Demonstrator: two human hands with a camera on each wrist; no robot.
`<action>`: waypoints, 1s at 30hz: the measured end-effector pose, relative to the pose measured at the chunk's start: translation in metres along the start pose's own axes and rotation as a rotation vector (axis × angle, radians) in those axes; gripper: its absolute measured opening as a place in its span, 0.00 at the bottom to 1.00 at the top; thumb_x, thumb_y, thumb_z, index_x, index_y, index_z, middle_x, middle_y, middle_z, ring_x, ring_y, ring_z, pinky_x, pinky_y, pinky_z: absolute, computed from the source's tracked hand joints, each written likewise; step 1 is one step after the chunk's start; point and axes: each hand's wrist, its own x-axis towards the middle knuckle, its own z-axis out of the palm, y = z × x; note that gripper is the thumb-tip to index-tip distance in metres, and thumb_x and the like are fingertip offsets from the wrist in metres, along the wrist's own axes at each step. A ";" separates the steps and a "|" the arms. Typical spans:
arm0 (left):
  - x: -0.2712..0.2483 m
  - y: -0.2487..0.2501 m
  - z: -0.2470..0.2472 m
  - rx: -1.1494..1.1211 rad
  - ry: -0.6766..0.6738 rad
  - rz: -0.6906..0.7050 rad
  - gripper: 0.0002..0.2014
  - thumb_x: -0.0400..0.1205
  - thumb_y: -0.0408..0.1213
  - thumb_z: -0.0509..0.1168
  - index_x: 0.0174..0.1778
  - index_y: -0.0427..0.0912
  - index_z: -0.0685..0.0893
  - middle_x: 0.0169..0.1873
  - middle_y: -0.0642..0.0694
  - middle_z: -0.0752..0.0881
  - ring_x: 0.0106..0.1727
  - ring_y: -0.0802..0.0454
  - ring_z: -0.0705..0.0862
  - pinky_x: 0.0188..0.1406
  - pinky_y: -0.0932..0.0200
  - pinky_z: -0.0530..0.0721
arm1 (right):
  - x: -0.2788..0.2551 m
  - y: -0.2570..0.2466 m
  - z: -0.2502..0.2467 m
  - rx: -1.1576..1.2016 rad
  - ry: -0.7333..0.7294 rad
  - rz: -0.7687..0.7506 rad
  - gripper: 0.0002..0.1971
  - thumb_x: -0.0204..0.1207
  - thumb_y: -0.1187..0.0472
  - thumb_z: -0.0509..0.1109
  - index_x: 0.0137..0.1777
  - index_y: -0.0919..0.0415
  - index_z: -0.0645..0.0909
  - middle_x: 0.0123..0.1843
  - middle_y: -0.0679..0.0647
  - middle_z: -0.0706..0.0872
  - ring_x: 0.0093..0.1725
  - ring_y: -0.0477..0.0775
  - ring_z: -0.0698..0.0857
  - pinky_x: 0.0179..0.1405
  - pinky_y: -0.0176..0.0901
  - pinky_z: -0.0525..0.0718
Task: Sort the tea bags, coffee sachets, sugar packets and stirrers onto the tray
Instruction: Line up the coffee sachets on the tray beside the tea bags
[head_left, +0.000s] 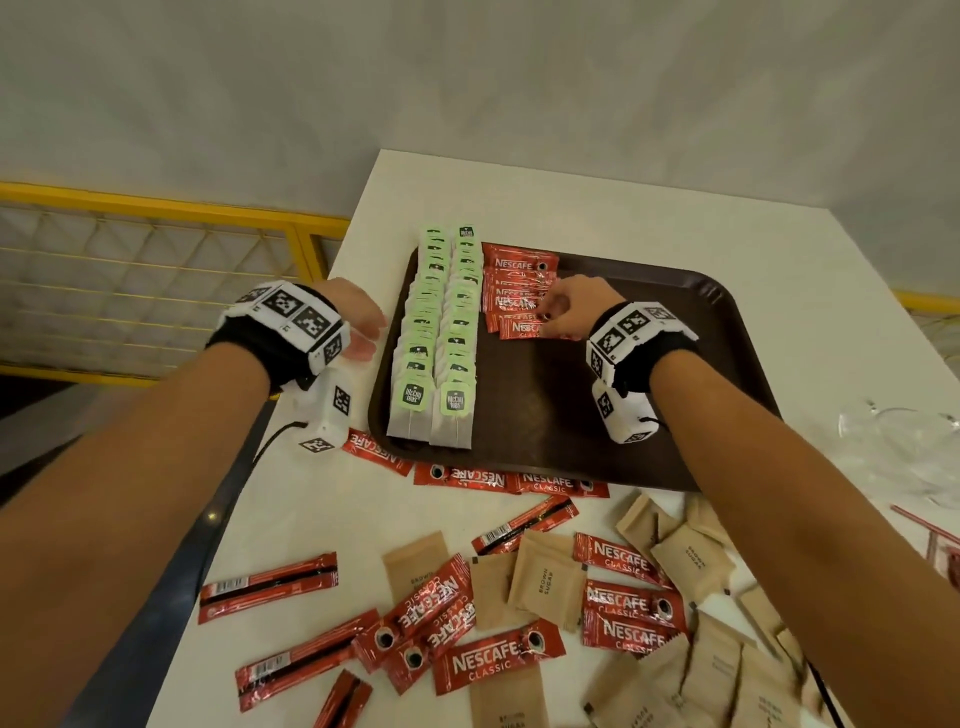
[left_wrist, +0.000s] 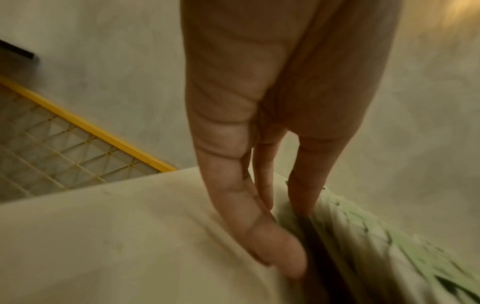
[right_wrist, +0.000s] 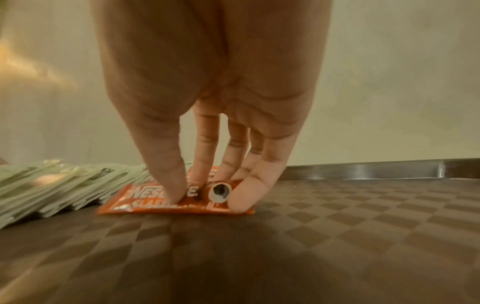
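A dark brown tray (head_left: 597, 395) holds two rows of green-tagged tea bags (head_left: 441, 332) along its left side. Beside them runs a column of red Nescafe sachets (head_left: 514, 280). My right hand (head_left: 558, 317) reaches over the tray, and its fingertips press on the nearest sachet (head_left: 519, 328) of that column. In the right wrist view that sachet (right_wrist: 155, 205) lies flat on the tray (right_wrist: 337, 226) under the thumb and fingers of my right hand (right_wrist: 205, 193). My left hand (head_left: 358, 322) hovers by the tray's left rim, holding nothing. Its straight fingers (left_wrist: 259, 226) point down beside the tea bags (left_wrist: 363, 236).
Loose red sachets (head_left: 498, 657) and brown sugar packets (head_left: 545, 577) are scattered over the white table (head_left: 597, 208) in front of the tray. Clear plastic (head_left: 904, 447) lies at the right. A yellow railing (head_left: 156, 208) stands beyond the table's left edge.
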 end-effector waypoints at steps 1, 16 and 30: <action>0.001 0.000 0.003 -0.016 -0.018 0.008 0.15 0.82 0.28 0.61 0.65 0.28 0.77 0.61 0.32 0.83 0.49 0.44 0.84 0.54 0.50 0.85 | 0.001 0.000 0.001 -0.035 0.008 -0.007 0.14 0.74 0.59 0.73 0.59 0.61 0.83 0.60 0.57 0.84 0.57 0.55 0.82 0.55 0.41 0.78; 0.003 -0.001 0.007 -0.195 -0.099 0.041 0.16 0.83 0.26 0.61 0.67 0.34 0.76 0.64 0.34 0.81 0.50 0.44 0.82 0.62 0.45 0.81 | 0.006 -0.014 0.010 -0.125 0.128 -0.001 0.12 0.75 0.51 0.71 0.54 0.56 0.81 0.60 0.56 0.78 0.61 0.57 0.79 0.61 0.52 0.77; 0.004 -0.001 0.007 -0.275 -0.114 0.012 0.14 0.82 0.24 0.61 0.63 0.34 0.77 0.52 0.37 0.82 0.40 0.46 0.83 0.49 0.43 0.81 | 0.004 -0.006 0.008 0.048 0.192 0.068 0.15 0.74 0.53 0.72 0.57 0.59 0.80 0.57 0.58 0.78 0.61 0.57 0.77 0.58 0.46 0.76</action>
